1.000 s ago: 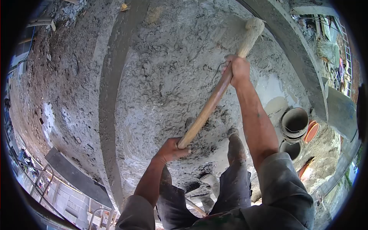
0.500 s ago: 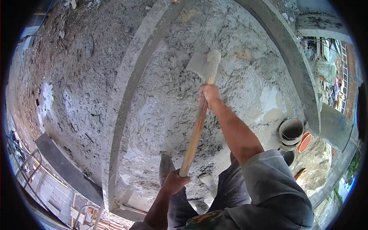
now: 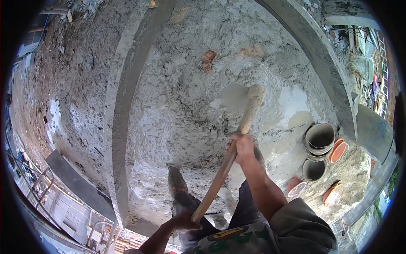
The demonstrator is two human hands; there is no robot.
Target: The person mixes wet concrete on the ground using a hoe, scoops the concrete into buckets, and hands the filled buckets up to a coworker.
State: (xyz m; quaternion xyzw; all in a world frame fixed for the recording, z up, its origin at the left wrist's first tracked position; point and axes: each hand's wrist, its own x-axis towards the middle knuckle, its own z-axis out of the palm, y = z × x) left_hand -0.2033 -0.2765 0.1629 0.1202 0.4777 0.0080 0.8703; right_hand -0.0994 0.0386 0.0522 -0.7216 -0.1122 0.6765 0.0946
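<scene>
Hoe (image 3: 222, 169) slants across wet cement (image 3: 169, 114) in front of us, handle (image 3: 207, 201) end nr our legs (image 3: 177, 184), blade (image 3: 234, 97) farther out. Our L hand (image 3: 185, 222): fingers clamped on handle's near end. Our R hand (image 3: 243, 147): fingers clamped farther up, nearer blade. Can't tell if blade touches cement. Long edging (image 3: 122, 108) runs on L & R sides. Buckets (image 3: 320, 137) stand off to R, apart from hoe.
</scene>
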